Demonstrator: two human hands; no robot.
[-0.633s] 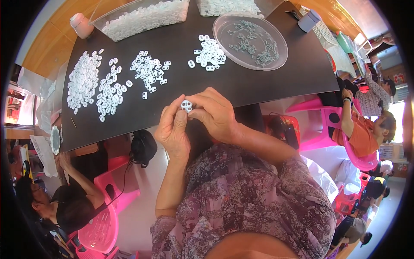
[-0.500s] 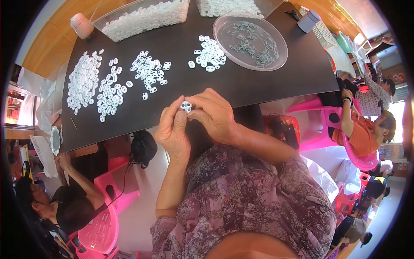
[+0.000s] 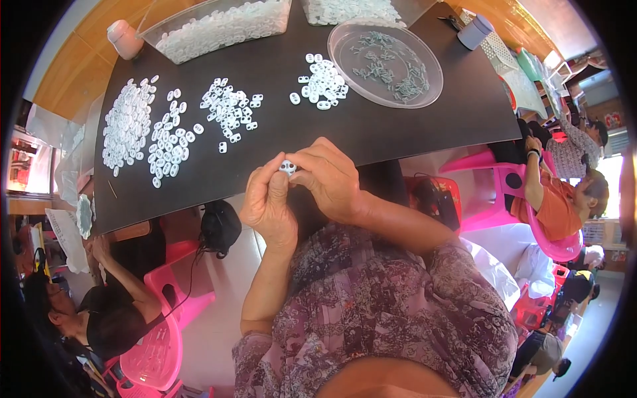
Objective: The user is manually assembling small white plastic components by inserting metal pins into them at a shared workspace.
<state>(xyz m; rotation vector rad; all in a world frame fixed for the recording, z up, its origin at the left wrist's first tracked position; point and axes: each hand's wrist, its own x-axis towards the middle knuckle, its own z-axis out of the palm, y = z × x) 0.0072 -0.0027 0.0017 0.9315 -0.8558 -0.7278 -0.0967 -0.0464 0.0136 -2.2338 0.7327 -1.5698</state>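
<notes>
Between the fingertips of both hands is a small white plastic piece (image 3: 287,167) with dark openings, held just off the table's near edge. My left hand (image 3: 269,202) pinches it from the left with thumb and forefinger. From the right, my right hand (image 3: 326,178) grips it with thumb and bent fingers, which hide part of it. Beyond the hands lie loose white plastic parts: a pile with squarish openings (image 3: 230,109), a pile of oval ones (image 3: 171,142), a larger heap at the far left (image 3: 127,123), and a small pile (image 3: 324,83) right of centre.
A round clear tray (image 3: 338,63) holds small grey-green pieces. Clear bins (image 3: 219,50) of white parts stand at the back of the dark table (image 3: 398,136). A pink-lidded jar (image 3: 125,40) and a grey cup (image 3: 475,32) stand near the corners. Other people sit on pink chairs (image 3: 156,351) at both sides.
Both hands keep their grip on the white piece. The piece has tilted slightly, so its face shows less now. The piles look the same.
</notes>
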